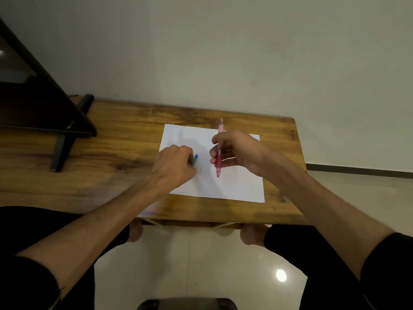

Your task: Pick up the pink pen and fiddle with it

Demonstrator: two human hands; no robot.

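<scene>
Right hand (pixel 237 151) has its fingers curled round a pink pen (pixel 219 162), tip down over the white paper (pixel 234 186). Left hand (pixel 173 163) pinches a small blue thing (pixel 195 159) on the sheet. Bare desk (pixel 100 171) to the left.

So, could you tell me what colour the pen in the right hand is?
Pink; the pen shows best in the head view.

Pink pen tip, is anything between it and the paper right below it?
Nothing visible. The right hand holds the pink pen tip down over bare white paper. The left hand, with a blue pen, sits off to the side on the paper.
</scene>
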